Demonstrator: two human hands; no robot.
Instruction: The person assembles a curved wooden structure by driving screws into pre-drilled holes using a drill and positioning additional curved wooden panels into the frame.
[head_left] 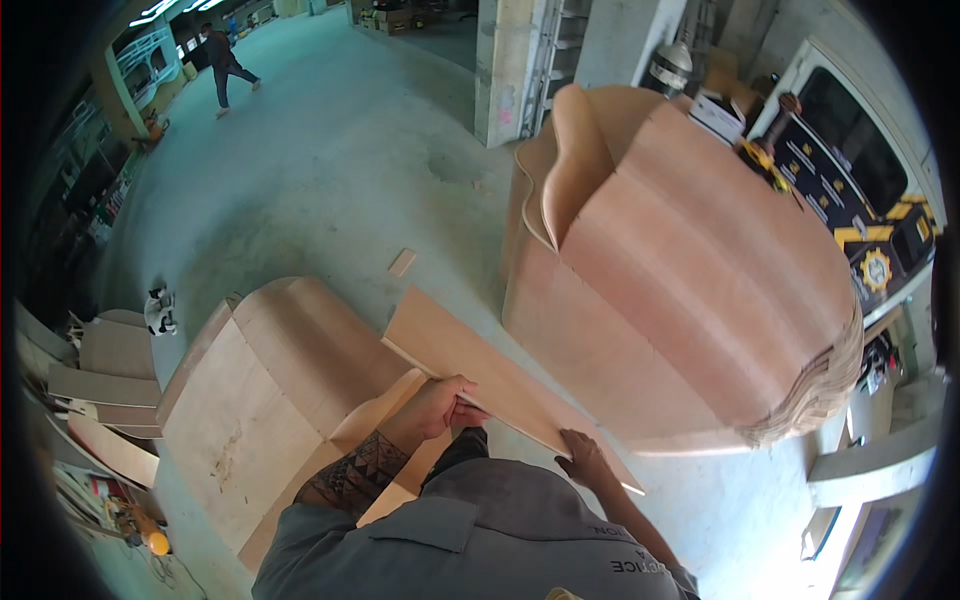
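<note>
A long, pale plywood board (490, 365) slants across in front of my body, its far left end wide and its near right end tapering. My left hand (445, 405) is closed around its near edge, left of the middle. Farther right, my right hand (588, 458) grips the same edge, with fingertips over the top face. By my left forearm stands a stack of curved plywood panels (270, 370), and a narrow wooden piece (385, 405) shows behind that arm. A larger, waist-shaped stack of curved plywood (690, 270) stands beyond the board to the right.
A small wood offcut (402, 262) lies on the concrete floor (340, 190). A black-and-white cat (160, 311) is at the left, near more curved panels (115, 350). A yellow-and-black tool (765, 167) rests on the right stack. A person (222, 65) walks far off; a concrete pillar (505, 75) stands ahead.
</note>
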